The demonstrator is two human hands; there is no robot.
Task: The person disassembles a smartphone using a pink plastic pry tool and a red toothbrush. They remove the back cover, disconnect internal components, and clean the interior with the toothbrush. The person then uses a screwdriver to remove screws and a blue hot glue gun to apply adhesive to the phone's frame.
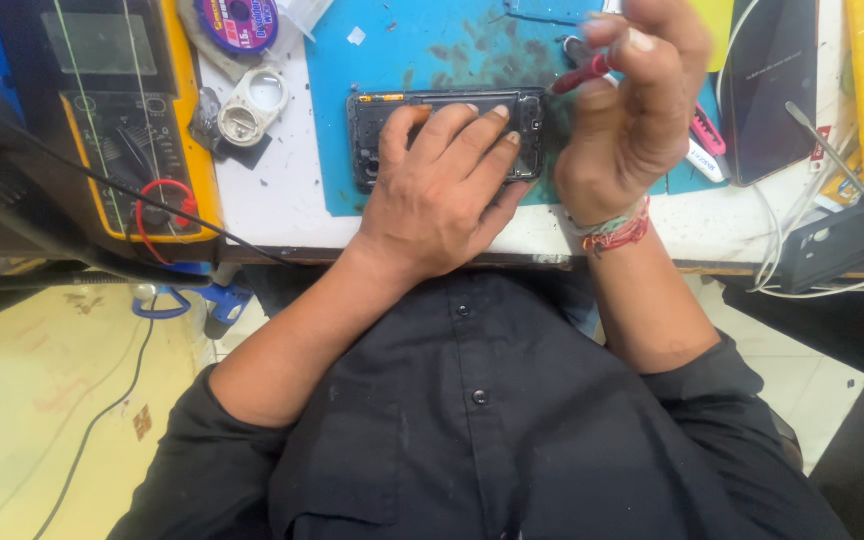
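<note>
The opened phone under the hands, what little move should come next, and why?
Probably lower the red-handled tool tip onto the opened phone at its right end. The right hand holds it just above that corner, while the left hand presses the phone flat on the blue mat.

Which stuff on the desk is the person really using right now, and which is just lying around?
In use:
- opened black phone frame, pressed down by the left hand
- red-handled thin tool, pinched in the right hand
- blue work mat under the phone

Lying about:
- yellow multimeter
- round white lens ring
- dark flat phone panel
- metal tweezers
</note>
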